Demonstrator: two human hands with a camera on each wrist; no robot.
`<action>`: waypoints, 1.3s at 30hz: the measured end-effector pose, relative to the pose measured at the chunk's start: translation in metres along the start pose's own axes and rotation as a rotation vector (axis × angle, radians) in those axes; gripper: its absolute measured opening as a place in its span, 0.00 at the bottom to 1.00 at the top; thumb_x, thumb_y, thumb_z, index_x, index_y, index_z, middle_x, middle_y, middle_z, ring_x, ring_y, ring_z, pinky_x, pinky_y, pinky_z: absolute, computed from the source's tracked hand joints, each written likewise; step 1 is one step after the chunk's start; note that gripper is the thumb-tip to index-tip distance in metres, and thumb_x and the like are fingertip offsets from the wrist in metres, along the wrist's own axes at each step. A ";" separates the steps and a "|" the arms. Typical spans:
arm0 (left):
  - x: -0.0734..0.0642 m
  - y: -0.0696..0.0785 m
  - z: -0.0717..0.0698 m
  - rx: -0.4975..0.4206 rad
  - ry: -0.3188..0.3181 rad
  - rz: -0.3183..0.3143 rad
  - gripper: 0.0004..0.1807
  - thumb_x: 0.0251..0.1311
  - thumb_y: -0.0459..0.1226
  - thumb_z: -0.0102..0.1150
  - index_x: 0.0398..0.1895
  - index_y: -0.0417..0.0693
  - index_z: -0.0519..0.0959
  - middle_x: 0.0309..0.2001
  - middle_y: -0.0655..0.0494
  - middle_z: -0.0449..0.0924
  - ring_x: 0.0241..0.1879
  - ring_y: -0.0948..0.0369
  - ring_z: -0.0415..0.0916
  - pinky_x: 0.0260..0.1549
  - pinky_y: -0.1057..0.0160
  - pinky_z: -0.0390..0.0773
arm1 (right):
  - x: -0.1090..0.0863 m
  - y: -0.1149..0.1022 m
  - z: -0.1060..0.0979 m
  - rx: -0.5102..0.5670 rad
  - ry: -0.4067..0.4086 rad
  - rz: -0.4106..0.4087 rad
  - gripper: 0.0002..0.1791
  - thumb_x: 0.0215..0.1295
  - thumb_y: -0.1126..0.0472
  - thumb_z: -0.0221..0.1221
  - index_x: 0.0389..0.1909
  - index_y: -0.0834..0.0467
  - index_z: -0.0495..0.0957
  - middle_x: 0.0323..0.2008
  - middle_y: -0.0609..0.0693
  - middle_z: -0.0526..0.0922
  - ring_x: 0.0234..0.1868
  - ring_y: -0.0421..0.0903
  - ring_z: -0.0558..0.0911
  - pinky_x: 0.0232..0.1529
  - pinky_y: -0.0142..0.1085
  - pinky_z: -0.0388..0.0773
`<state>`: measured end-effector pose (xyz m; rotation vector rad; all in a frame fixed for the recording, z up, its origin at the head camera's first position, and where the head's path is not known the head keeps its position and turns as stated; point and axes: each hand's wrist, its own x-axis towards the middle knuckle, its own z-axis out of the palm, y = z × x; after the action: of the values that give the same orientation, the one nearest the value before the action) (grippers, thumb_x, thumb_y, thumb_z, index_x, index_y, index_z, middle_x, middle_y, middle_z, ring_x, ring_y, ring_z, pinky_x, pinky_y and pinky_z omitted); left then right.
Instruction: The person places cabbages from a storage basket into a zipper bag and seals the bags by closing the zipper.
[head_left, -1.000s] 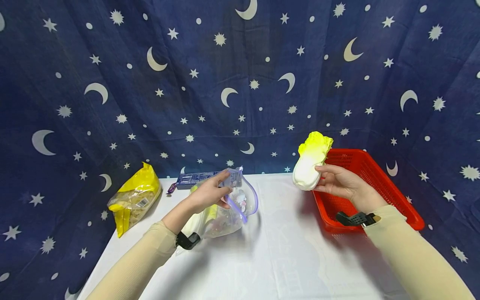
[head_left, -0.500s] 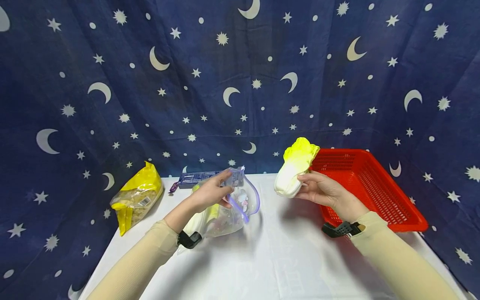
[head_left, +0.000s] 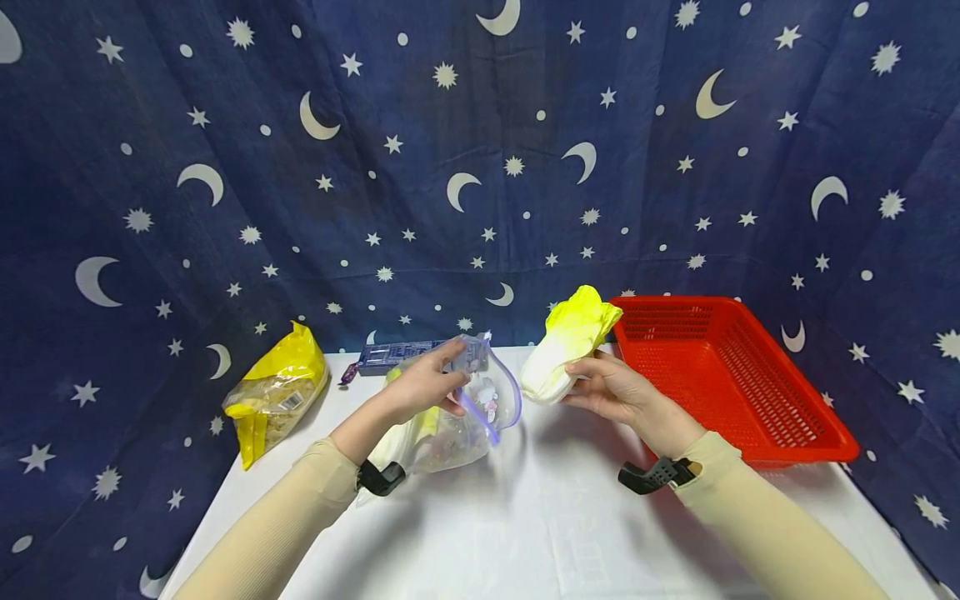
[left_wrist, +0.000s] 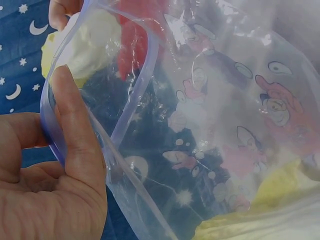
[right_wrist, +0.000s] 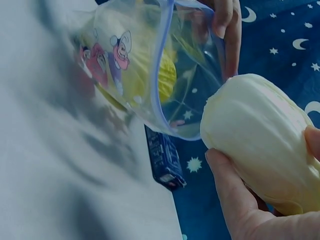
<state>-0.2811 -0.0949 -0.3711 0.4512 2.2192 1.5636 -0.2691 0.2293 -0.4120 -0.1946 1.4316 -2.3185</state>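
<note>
My right hand grips a napa cabbage, white at the base with yellow leaves at the top, and holds it above the table. To its left, my left hand pinches the lilac rim of a clear zip bag, thumb on one side and fingers on the other. The bag's mouth gapes toward the right. Inside lies another cabbage, partly hidden by the left hand. In the right wrist view the held cabbage's white base overlaps the edge of the bag's mouth.
A red plastic basket stands on the right side of the white table. At the back left are a yellow bag of dry food, a dark blue box and a small purple wrapped sweet. A starry curtain hangs behind.
My right hand has carried the cabbage left, from the basket's edge to just beside the bag's mouth, tilting it more. My left hand has kept its hold on the bag.
</note>
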 end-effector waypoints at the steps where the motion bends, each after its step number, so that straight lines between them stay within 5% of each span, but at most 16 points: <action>1: 0.000 0.000 0.000 -0.001 -0.001 0.001 0.40 0.71 0.29 0.52 0.82 0.39 0.47 0.82 0.48 0.41 0.28 0.59 0.73 0.34 0.58 0.89 | 0.001 0.001 0.002 0.000 0.000 0.000 0.25 0.74 0.69 0.54 0.69 0.62 0.61 0.63 0.59 0.73 0.58 0.57 0.80 0.65 0.57 0.73; 8: 0.000 -0.002 0.002 -0.005 -0.005 0.007 0.41 0.71 0.29 0.51 0.82 0.38 0.45 0.82 0.45 0.42 0.28 0.59 0.73 0.34 0.58 0.89 | 0.013 0.006 0.014 0.077 0.054 0.028 0.37 0.70 0.73 0.51 0.76 0.56 0.52 0.59 0.52 0.76 0.56 0.52 0.81 0.67 0.61 0.69; 19: 0.000 -0.004 0.005 -0.016 -0.011 0.008 0.42 0.71 0.29 0.51 0.83 0.39 0.44 0.82 0.42 0.44 0.28 0.59 0.72 0.34 0.57 0.89 | 0.018 0.018 0.031 0.044 0.075 -0.001 0.38 0.67 0.75 0.54 0.75 0.57 0.52 0.56 0.53 0.78 0.54 0.50 0.82 0.62 0.57 0.77; 26: 0.001 -0.003 0.006 0.003 -0.009 0.002 0.41 0.71 0.30 0.52 0.83 0.40 0.46 0.82 0.46 0.42 0.27 0.60 0.73 0.34 0.58 0.89 | 0.019 0.020 0.036 -0.117 0.095 -0.043 0.39 0.63 0.75 0.57 0.73 0.58 0.51 0.58 0.55 0.73 0.49 0.49 0.82 0.52 0.49 0.83; 32: 0.002 -0.004 0.007 -0.007 -0.012 0.015 0.41 0.70 0.29 0.51 0.82 0.37 0.46 0.83 0.46 0.39 0.27 0.60 0.73 0.34 0.58 0.89 | 0.016 0.010 0.034 -0.292 0.154 -0.060 0.47 0.61 0.72 0.62 0.77 0.59 0.47 0.69 0.64 0.64 0.60 0.55 0.74 0.57 0.52 0.82; 39: 0.002 -0.004 0.007 -0.009 -0.011 0.013 0.41 0.70 0.29 0.51 0.82 0.36 0.46 0.83 0.46 0.37 0.27 0.60 0.73 0.34 0.58 0.89 | 0.012 0.005 0.026 -0.425 0.119 -0.005 0.46 0.60 0.69 0.63 0.75 0.61 0.48 0.70 0.65 0.65 0.65 0.59 0.69 0.56 0.52 0.80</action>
<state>-0.2797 -0.0894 -0.3771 0.4711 2.2048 1.5728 -0.2699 0.2010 -0.4054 -0.1813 1.9742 -2.0303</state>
